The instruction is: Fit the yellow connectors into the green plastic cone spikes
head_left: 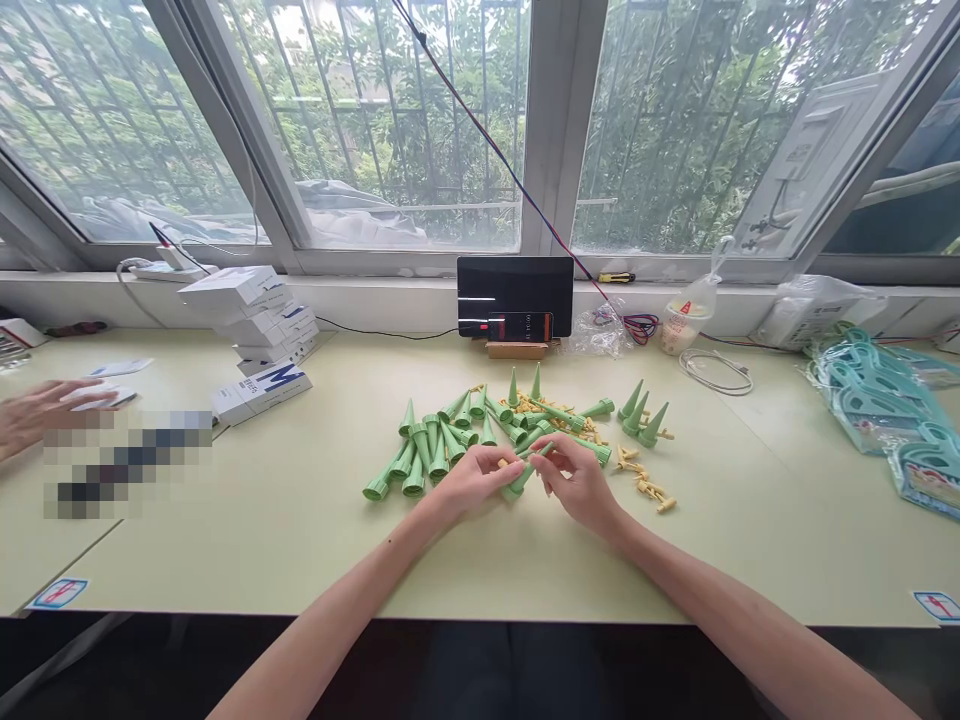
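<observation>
Between my two hands is a green plant watering spike (519, 484), a hollow cone tilted with its tip up to the right. My left hand (480, 476) is closed on its wide end, where a bit of yellow plastic (503, 463) shows by the fingers. The fingers of my right hand (577, 480) pinch the spike near its narrow tip. Just beyond my hands lies a pile of loose green spikes (431, 440), with small yellow valve pieces (591, 432) among them. More yellow valves (655, 492) lie right of my right hand.
Several green spikes with yellow valves (646, 420) stand upright at the pile's right. Behind it, a phone (520, 326) leans on a dark tablet (480, 285). White boxes (259, 320) are stacked at left, near another person's hand (45, 410). Teal plastic packs (862, 385) lie far right.
</observation>
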Action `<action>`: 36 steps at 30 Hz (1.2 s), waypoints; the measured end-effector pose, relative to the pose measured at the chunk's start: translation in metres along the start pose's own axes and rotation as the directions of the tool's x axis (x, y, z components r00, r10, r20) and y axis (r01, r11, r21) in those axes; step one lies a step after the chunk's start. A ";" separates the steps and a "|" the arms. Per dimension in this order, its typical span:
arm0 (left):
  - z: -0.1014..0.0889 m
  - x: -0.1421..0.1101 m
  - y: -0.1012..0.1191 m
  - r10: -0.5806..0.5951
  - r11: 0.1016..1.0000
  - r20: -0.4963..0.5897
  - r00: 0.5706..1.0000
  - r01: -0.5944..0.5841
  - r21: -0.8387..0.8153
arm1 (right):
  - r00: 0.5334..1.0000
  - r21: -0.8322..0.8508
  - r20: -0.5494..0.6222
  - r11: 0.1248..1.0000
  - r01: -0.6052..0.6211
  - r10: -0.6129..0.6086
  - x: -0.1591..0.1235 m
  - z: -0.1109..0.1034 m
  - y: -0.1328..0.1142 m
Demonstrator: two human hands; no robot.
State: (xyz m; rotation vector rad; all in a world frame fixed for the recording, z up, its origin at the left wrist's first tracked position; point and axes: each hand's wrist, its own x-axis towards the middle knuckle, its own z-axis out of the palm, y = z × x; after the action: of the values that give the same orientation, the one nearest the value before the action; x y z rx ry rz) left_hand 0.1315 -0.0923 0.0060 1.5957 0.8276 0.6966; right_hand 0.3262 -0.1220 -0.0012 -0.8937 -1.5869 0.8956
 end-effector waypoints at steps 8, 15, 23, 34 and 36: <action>0.002 0.001 -0.002 0.011 0.998 0.044 0.999 -0.014 0.058 | 0.999 0.058 -0.002 0.998 -0.035 0.035 0.001 -0.003 0.002; 0.002 0.000 -0.002 0.011 0.998 0.043 0.999 -0.013 0.056 | 0.997 0.015 -0.060 0.999 -0.050 0.051 0.002 -0.005 0.009; 0.002 -0.003 0.000 0.033 0.997 0.004 0.999 -0.033 0.073 | 0.991 -0.031 -0.132 0.999 -0.031 0.027 0.005 -0.011 0.011; 0.004 -0.004 0.002 0.116 0.963 -0.062 0.991 -0.097 0.253 | 0.985 -0.293 -0.089 0.949 0.114 -0.145 0.001 -0.010 0.016; 0.004 -0.004 0.002 0.124 0.959 -0.054 0.991 -0.106 0.262 | 0.973 -0.351 -0.033 0.914 0.201 -0.227 0.000 -0.009 0.015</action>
State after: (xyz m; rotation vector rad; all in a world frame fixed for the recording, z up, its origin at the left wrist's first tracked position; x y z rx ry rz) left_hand 0.1324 -0.0982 0.0068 1.8751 0.9108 0.7543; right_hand 0.3362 -0.1146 -0.0136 -0.9594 -1.7696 0.4286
